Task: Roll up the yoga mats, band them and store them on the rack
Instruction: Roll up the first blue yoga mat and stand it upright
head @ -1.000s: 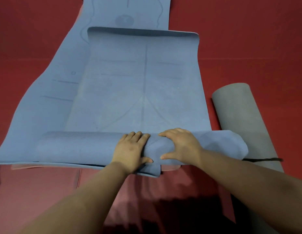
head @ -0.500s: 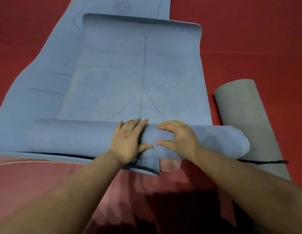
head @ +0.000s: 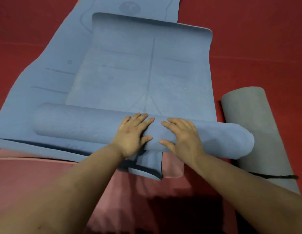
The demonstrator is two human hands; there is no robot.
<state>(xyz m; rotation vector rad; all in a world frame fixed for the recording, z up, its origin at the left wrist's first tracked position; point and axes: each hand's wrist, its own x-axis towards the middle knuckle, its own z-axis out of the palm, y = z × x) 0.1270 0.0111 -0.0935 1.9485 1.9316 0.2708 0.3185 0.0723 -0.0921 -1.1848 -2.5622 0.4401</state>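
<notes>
A red padded floor [head: 258, 53] fills the view. On it lies the blue line-printed yoga mat [head: 146, 73], its rolled part running left to right nearest the person, flat length stretching away. The left hand [head: 132, 135] and right hand [head: 181, 137] press the roll, fingers straight and slightly spread. Right of the roll lies a grey rolled mat [head: 253, 119], its near end hidden by the forearm.

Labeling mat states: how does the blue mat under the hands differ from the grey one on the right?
The blue mat is only partly rolled, with much of it flat on the floor; the grey mat is fully rolled. Both hands, left and right, press on the blue roll; nothing touches the grey mat. A dark band circles the grey mat only. Both lie on the red floor.
</notes>
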